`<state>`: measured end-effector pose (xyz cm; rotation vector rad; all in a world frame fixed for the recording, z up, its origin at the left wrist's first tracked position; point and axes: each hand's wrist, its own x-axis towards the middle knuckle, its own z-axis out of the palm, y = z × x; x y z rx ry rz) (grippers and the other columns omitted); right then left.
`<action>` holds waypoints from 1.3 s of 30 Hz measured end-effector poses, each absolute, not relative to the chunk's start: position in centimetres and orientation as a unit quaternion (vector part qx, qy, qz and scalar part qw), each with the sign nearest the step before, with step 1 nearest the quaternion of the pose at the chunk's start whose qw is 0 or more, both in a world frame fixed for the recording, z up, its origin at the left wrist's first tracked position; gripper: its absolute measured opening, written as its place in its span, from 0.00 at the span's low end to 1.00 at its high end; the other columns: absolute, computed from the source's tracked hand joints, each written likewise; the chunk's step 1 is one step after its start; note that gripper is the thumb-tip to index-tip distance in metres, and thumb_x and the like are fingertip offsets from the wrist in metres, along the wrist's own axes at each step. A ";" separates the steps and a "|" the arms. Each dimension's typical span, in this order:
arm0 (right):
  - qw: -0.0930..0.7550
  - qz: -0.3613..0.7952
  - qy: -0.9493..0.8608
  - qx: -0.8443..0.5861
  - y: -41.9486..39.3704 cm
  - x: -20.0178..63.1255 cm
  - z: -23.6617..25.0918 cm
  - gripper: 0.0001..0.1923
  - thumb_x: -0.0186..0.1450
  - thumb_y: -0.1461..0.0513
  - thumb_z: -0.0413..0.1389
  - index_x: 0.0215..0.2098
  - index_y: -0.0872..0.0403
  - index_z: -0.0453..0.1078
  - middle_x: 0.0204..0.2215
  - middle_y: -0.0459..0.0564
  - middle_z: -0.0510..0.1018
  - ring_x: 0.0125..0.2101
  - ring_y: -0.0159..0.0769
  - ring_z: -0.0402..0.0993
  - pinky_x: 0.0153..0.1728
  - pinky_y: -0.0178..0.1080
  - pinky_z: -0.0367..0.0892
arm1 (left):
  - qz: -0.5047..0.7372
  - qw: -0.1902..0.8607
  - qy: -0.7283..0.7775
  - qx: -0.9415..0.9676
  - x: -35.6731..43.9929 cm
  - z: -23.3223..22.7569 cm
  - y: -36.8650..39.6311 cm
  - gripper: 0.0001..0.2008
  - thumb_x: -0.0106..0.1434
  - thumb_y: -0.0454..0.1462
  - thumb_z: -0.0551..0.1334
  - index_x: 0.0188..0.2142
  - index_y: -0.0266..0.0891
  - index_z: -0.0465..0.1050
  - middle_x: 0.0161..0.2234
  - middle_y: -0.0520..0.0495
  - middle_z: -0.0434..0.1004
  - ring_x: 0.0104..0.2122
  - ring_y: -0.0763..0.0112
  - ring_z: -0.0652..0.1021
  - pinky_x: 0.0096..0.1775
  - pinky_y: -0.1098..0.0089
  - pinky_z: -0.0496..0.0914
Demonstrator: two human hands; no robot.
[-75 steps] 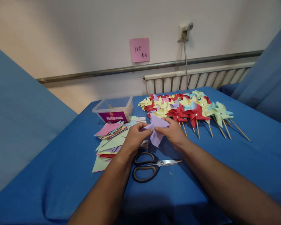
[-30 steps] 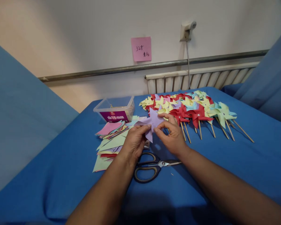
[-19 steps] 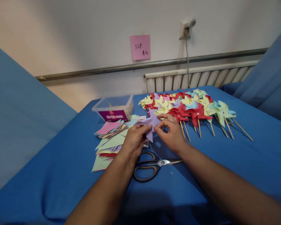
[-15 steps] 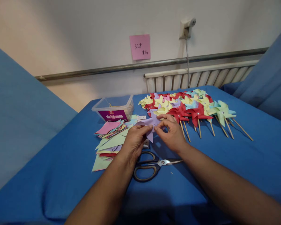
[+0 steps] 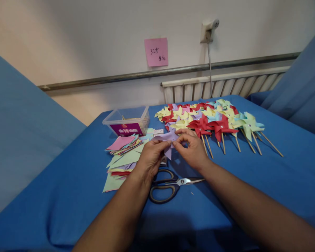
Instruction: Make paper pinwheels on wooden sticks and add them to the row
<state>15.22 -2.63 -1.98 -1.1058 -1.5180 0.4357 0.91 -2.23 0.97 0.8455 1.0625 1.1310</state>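
Here, just above the middle of the frame, the fingertips (image 5: 167,143) of the left hand (image 5: 150,157) and those of the right hand (image 5: 192,148) pinch narrowly on the lilac paper pinwheel (image 5: 168,138), both hands closed on its folded points near the centre. I judge that the step goes well if the gathered tips stay stacked on one spot under light, even pressure, so the blades keep their curl and do not crease.

Below the hands lie the scissors (image 5: 166,186) on the blue cloth (image 5: 68,196); left of them, a stack of coloured paper squares (image 5: 122,154). Further up and left stands a clear plastic box (image 5: 127,121) with a purple label; its contents are too dim to tell. To the upper right lies a heap of finished pinwheels (image 5: 212,120) on sticks.
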 end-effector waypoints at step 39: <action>0.693 0.420 -0.345 -0.474 -2.0 13.8 -2.8 0.22 0.49 0.54 0.66 0.37 0.54 0.68 0.28 0.44 0.75 0.25 0.34 0.72 0.28 0.39 0.70 | 0.497 0.662 0.448 0.338 1.8 1.2 -2.9 0.12 0.44 0.36 0.73 0.25 0.36 0.72 0.23 0.52 0.74 0.25 0.74 0.74 0.30 0.72 0.68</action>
